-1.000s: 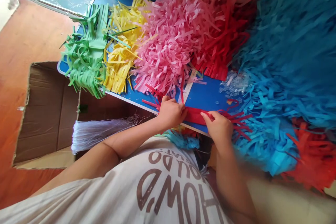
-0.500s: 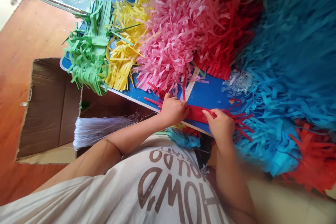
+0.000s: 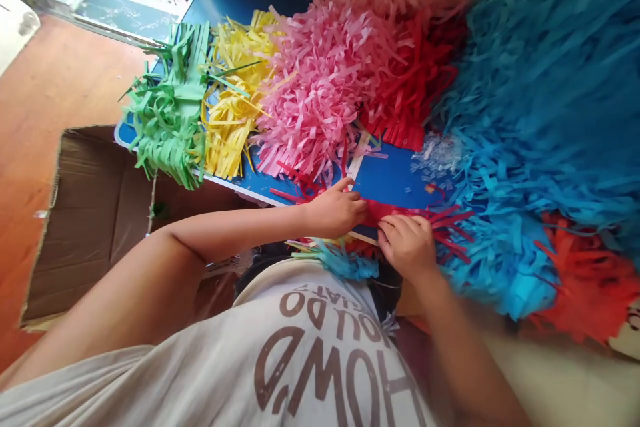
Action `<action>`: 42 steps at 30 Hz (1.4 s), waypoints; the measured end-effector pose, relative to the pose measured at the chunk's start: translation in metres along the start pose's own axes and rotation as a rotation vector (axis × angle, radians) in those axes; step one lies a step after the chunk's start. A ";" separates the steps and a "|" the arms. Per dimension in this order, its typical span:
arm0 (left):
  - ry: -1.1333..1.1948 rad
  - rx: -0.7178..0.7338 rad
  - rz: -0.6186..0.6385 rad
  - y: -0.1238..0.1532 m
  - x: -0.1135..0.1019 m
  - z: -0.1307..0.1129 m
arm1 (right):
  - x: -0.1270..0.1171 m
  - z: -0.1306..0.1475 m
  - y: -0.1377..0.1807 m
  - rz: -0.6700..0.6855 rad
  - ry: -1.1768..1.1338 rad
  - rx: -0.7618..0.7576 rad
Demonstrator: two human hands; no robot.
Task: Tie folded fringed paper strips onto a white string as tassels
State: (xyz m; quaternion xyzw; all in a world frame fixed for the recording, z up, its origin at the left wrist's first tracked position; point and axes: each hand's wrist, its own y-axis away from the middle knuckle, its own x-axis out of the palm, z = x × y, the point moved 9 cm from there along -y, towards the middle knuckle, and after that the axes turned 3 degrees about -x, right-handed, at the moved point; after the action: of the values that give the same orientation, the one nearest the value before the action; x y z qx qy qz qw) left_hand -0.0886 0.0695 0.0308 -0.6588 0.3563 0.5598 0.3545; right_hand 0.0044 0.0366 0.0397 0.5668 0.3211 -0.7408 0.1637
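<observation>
My left hand (image 3: 336, 211) and my right hand (image 3: 407, 245) meet at the near edge of the blue table (image 3: 395, 180). Between them lies a red fringed paper strip (image 3: 440, 221); both hands have their fingers curled and pressed onto it. Its cut red fringes stick out to the right of my right hand and to the left of my left hand. Just below the table edge, near my chest, hangs a small tuft of light blue fringe (image 3: 345, 263).
Heaps of fringed paper cover the table: green (image 3: 167, 117), yellow (image 3: 233, 103), pink (image 3: 320, 87), red (image 3: 415, 73) and a large blue one (image 3: 540, 113). An orange-red heap (image 3: 585, 280) lies at the right. An open cardboard box (image 3: 85, 213) stands on the floor at the left.
My hands have drawn closer together on the red strip. My left elbow has swung out to the left and now hides the white bundle by the box. The camera tilted slightly.
</observation>
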 end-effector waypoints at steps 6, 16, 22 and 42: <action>-0.016 -0.139 -0.068 0.000 -0.001 -0.002 | 0.002 -0.026 -0.011 0.021 -0.113 0.107; 0.062 -0.286 -0.141 0.028 0.010 0.028 | 0.008 -0.036 0.003 -0.051 -0.106 0.158; 0.203 -0.486 -0.195 0.036 0.005 0.048 | 0.022 -0.071 0.004 0.004 -0.217 0.334; 0.093 -0.585 -0.148 0.019 0.002 0.062 | 0.021 -0.074 -0.013 0.038 -0.083 0.419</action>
State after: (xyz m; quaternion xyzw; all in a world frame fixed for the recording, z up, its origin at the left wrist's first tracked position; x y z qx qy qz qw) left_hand -0.1348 0.1135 0.0199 -0.7819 0.1469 0.5806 0.1732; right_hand 0.0444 0.0978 0.0124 0.5635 0.1422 -0.8109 0.0692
